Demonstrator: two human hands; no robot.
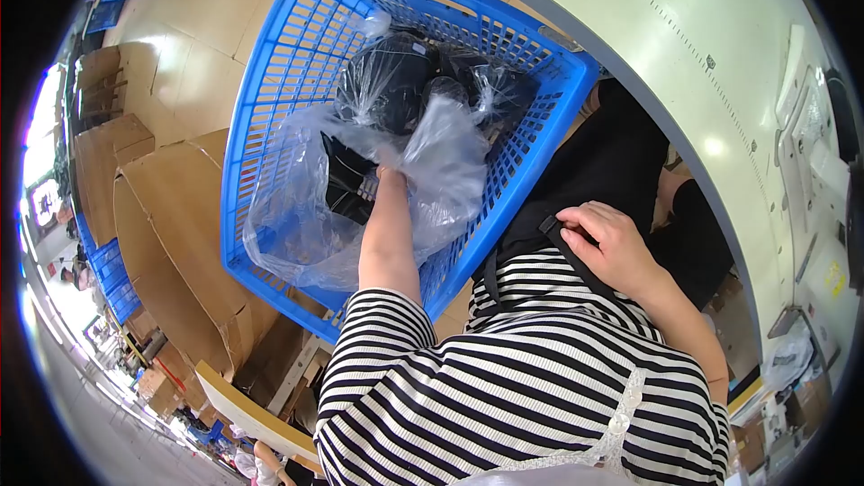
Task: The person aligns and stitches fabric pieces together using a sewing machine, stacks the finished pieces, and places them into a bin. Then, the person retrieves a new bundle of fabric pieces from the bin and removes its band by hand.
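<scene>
Inside the blue crate (297,63), the left hand (389,168) is buried among clear bags (441,171) of black goods (387,81), its fingers hidden, so its grip cannot be told. The right hand (607,243) rests loosely curled on a black strap (576,256) at the striped shirt (522,369), well apart from the bags. Cardboard boxes (171,225) stand beside the crate; a pale table (666,45) with ruler marks curves behind it, no writing legible.

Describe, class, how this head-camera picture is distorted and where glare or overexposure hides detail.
Head view: strong fisheye bend curves the table edge and blue basket, with black vignette corners; window light at far left is blown out; glare streaks the clear plastic bags around the left hand; the right hand is evenly lit and sharp.
</scene>
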